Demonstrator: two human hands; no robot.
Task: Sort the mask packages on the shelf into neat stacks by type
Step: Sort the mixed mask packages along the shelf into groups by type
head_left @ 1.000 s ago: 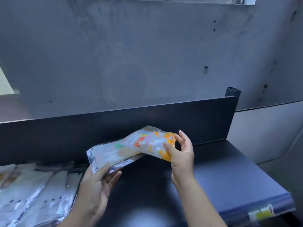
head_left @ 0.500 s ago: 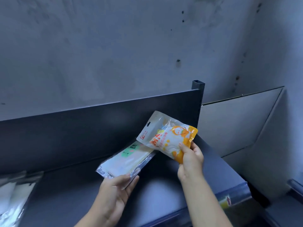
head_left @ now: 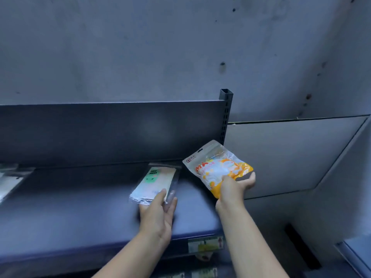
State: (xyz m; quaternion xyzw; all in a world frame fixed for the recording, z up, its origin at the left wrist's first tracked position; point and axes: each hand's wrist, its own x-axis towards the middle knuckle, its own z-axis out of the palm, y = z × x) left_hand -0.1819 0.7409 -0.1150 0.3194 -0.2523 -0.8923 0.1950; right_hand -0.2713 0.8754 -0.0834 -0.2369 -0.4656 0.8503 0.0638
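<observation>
At the right end of a dark shelf [head_left: 80,213], a person holds two different mask packages, one in each hand. The left hand [head_left: 158,215] grips the near end of a flat pale package [head_left: 156,182] printed with a green "FACE MASK" label, thumb on top and fingers curled beneath; whether its far end rests on the shelf cannot be told. The right hand [head_left: 234,189] pinches the lower corner of a puffy white and orange package [head_left: 216,167], thumb on its face and fingers spread underneath, holding it tilted just above the shelf's right edge, in front of the slotted metal post [head_left: 225,115]. The two packages are near each other but apart. Far to the left, at the frame's edge, lie a few more silvery packages [head_left: 10,181] in a loose overlap. Sorting looks to be at an early stage: no neat stack shows at this end, and both held packages have yet to be set down by type.
</observation>
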